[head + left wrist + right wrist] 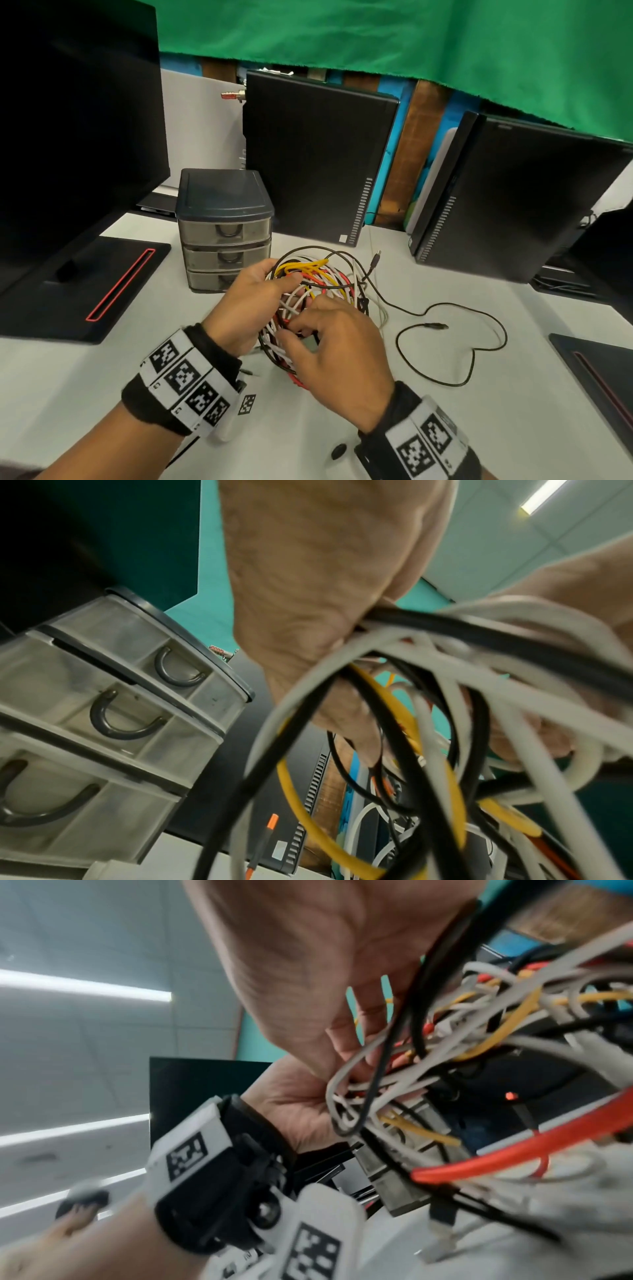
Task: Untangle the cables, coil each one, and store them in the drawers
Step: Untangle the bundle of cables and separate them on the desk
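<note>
A tangled bundle of cables [318, 284], white, yellow, red and black, is held above the table in front of me. My left hand [255, 298] grips its left side, fingers curled into the strands [394, 631]. My right hand [329, 339] pinches strands at its lower right; the bundle [479, 1042] fills the right wrist view. One thin black cable [455, 329] trails out of the bundle and loops over the table to the right. The small three-drawer unit [224, 236] stands just behind my left hand with all drawers closed [113, 696].
A monitor on a black base with a red stripe [85, 274] stands at the left. Two black computer cases [315, 154] [507, 202] stand upright behind the drawers and to the right. Another black base [599, 377] lies at the right edge. Green cloth hangs behind.
</note>
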Demonstrator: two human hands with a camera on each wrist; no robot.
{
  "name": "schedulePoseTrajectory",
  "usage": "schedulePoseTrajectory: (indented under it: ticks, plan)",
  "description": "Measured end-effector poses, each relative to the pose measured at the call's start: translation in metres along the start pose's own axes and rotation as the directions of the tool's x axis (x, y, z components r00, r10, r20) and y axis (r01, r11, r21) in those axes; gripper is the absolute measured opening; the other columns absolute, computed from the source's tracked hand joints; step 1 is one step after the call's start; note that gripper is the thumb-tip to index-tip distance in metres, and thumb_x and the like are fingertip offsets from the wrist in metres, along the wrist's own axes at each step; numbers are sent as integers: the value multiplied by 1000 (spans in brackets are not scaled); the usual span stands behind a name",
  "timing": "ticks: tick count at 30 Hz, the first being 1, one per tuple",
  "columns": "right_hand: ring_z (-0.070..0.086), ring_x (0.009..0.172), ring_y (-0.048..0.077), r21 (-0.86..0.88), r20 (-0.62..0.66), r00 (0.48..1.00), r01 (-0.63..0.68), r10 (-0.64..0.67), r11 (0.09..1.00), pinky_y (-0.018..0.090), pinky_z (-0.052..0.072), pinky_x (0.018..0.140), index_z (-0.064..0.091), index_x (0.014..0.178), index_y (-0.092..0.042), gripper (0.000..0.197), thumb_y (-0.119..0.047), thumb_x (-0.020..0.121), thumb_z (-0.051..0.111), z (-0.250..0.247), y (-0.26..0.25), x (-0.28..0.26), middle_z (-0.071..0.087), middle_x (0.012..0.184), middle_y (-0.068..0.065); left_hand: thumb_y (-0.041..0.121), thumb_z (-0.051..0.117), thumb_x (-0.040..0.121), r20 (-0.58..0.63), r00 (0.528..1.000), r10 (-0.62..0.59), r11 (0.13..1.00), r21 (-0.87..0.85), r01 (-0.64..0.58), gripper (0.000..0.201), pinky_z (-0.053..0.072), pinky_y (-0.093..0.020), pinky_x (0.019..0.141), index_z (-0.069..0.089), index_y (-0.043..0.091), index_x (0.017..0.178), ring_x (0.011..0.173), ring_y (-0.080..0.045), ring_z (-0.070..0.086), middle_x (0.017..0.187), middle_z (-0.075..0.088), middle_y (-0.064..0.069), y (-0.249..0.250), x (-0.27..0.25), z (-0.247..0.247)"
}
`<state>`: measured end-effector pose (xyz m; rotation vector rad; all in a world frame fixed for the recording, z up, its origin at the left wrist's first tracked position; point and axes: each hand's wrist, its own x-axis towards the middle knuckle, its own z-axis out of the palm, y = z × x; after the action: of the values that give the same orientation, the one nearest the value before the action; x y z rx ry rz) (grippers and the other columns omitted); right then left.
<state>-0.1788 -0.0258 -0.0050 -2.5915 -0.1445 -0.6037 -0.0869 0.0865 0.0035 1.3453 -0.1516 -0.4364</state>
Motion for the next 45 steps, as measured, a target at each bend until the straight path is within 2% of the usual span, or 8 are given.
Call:
schedulePoseTrajectory:
  ticks: [7,15,20,29,35,38,41,45]
  plan:
    - [59,63,9,489,125,978,-207,167,847,34,51,62,63,77,-19,18,-24,95,63,-17,4,2,66,71,0,31,72,80,8,995,103,993,49,-104,37,57,-37,83,69,10,110,92,-24,74,98,77,-9,-5,-2,6]
    - [57,45,10,518,207,941,-338,268,786,28,49,53,59,86,-11,19,-21,101,54,-47,17,14,59,50,0,34,74,66,92,993,74,996,34,-78,49,60,-29,65,72,6,106,74,-23,71,90,76,-14,-6,-5,7]
    - [59,44,13,526,191,923,-383,333,759,26,48,49,60,90,-10,17,-20,102,54,-55,23,21,59,50,2,4,85,64,199,980,-20,991,137,-8,54,59,-42,85,66,8,114,96,-32,73,104,76,-14,-2,-7,2]
    - [25,44,16,577,39,938,-302,344,759,23,24,41,65,84,-15,20,-30,97,61,-93,29,24,34,47,0,-8,72,81,3,999,40,974,222,-40,37,59,-45,82,66,14,110,91,-30,74,95,77,-8,0,2,-9]
    - [39,44,5,540,-136,932,-215,336,814,14,34,42,69,84,-17,16,-26,96,62,-125,37,19,48,50,-11,-8,71,81,-14,999,42,973,228,-38,37,59,-39,74,66,14,111,86,-28,75,94,77,-8,1,3,-10]
    - [41,45,3,562,-359,849,-134,387,816,15,33,42,64,76,-19,22,-22,98,61,-154,66,22,49,50,-14,-10,70,81,-45,997,65,964,260,-51,38,59,-44,83,67,15,111,90,-29,74,95,78,-7,4,5,-17]
    - [40,41,5,650,-574,621,-51,534,759,19,33,41,52,79,-23,21,-23,100,52,-182,112,19,47,47,-10,-9,71,81,-69,994,90,955,288,-66,40,59,-45,84,66,16,112,88,-25,75,94,78,-6,8,9,-27]
    - [48,49,14,794,-528,407,-73,745,603,23,42,50,47,78,-28,21,-37,97,43,-212,180,-9,49,65,-1,-9,71,81,-78,990,113,946,312,-84,42,58,-43,81,66,18,112,90,-25,74,95,78,-5,8,12,-33]
